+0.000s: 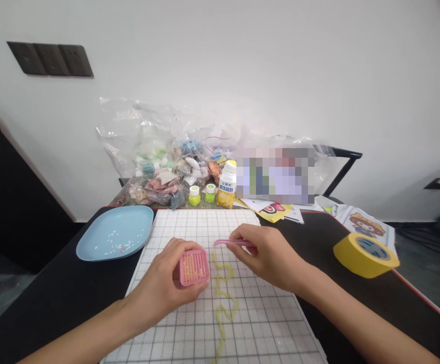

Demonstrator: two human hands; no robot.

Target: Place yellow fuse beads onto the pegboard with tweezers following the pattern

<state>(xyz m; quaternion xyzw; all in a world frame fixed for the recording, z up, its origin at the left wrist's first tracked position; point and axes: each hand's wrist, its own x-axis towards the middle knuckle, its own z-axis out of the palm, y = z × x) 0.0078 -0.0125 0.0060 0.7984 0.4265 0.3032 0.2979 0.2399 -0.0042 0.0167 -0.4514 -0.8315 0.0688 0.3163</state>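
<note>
Tray (pixel 194 267) looks light, stiff, best gripped by its sides, as your left hand (pixel 163 275) does; right of it, your right hand (pixel 268 255) pinches apparent tweezers (pixel 223 241).

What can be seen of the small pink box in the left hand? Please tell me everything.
The pink box looks like plastic, squarish with rounded corners and a raised rim. Narrow parallel slots line its face; yellow bits fill many of them, mainly toward the left, while those at right look barer. Its slotted face is turned to the camera. The left hand grips it from the left, over the white grid board; whether it touches the board cannot be told.
</note>
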